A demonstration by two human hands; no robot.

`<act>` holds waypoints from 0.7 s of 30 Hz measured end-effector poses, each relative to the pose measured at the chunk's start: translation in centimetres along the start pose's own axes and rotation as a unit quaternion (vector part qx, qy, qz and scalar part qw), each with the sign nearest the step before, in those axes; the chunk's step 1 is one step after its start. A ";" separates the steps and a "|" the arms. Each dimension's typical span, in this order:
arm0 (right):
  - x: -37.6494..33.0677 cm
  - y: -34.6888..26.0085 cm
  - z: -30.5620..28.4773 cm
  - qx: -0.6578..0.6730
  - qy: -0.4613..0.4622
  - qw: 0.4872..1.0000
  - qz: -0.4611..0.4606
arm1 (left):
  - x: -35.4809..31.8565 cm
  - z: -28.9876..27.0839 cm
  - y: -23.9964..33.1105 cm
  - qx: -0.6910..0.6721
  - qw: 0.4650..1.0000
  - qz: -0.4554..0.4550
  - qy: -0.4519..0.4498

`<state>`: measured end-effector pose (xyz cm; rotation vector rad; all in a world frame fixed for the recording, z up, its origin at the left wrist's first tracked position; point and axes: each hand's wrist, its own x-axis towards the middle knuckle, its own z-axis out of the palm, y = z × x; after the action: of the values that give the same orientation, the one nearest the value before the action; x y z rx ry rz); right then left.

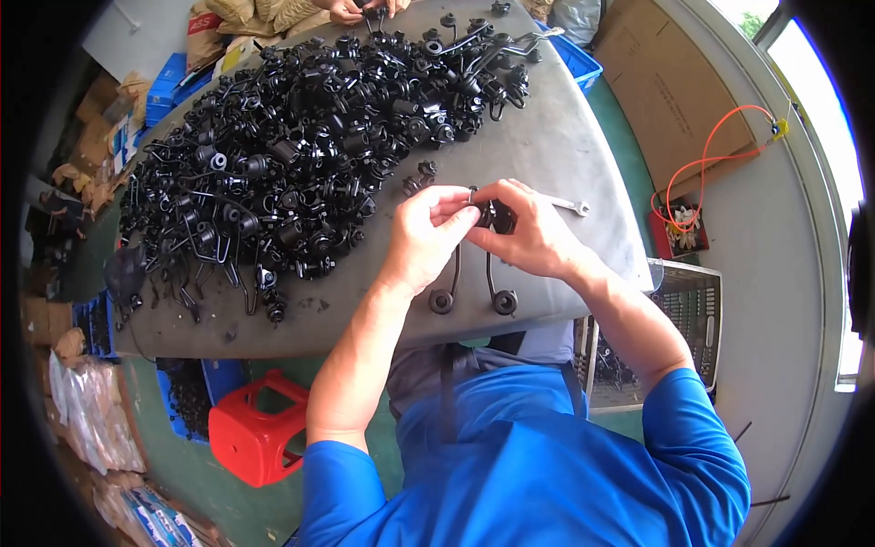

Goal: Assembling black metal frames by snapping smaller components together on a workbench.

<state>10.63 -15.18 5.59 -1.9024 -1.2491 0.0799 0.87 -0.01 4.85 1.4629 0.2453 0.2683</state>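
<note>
Over the near part of the table, both my hands are closed on one black part with two thin legs (488,264) that end in round rings. My left hand (424,235) pinches its top with thumb and fingers. From the other side, my right hand (529,230) grips the same part. A small piece at the fingertips is too small to name. Just beyond my right hand lies a silver wrench (574,206), partly hidden by that hand. A few small black pieces (421,179) lie on the table past my left hand.
A large heap of black parts (310,137) covers the table's (583,146) left and far side. Another person's hands (351,11) work at the far edge. A red stool (255,428) stands at lower left, a grey crate (693,310) at right. An orange hose (702,164) hangs by the wall.
</note>
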 end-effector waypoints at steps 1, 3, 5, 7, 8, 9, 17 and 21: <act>0.1 -0.2 0.2 0.021 -0.011 1.000 0.015 | -0.2 -0.2 -0.1 0.009 1.000 -0.005 0.016; -0.4 -0.6 1.0 -0.007 -0.032 0.999 0.019 | -0.7 -0.8 -1.4 0.034 0.999 0.002 0.036; -0.8 -1.2 1.6 -0.061 -0.093 0.993 0.039 | -1.8 -1.5 -3.5 0.065 0.997 -0.005 0.042; -1.1 -1.4 2.3 -0.083 -0.108 0.990 0.043 | -2.7 -1.5 -4.4 0.087 0.995 -0.011 0.055; -1.2 -1.4 2.5 -0.105 -0.124 0.986 0.045 | -2.9 -1.4 -4.8 0.087 0.995 -0.012 0.052; -0.9 -1.6 2.5 -0.120 -0.132 0.983 0.035 | -3.2 -1.4 -4.9 0.056 0.996 -0.039 0.051; -0.9 -0.9 2.2 -0.075 -0.110 0.991 0.033 | -1.9 -1.5 -5.9 -0.211 0.968 -0.128 -0.042; -0.1 0.5 -1.5 0.067 -0.051 0.984 0.156 | -1.8 -1.8 -5.5 -0.172 0.972 -0.156 -0.038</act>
<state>11.63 -16.22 6.18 -1.9790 -0.9749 0.4199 -1.26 0.56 -0.77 1.0704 0.3440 -0.0026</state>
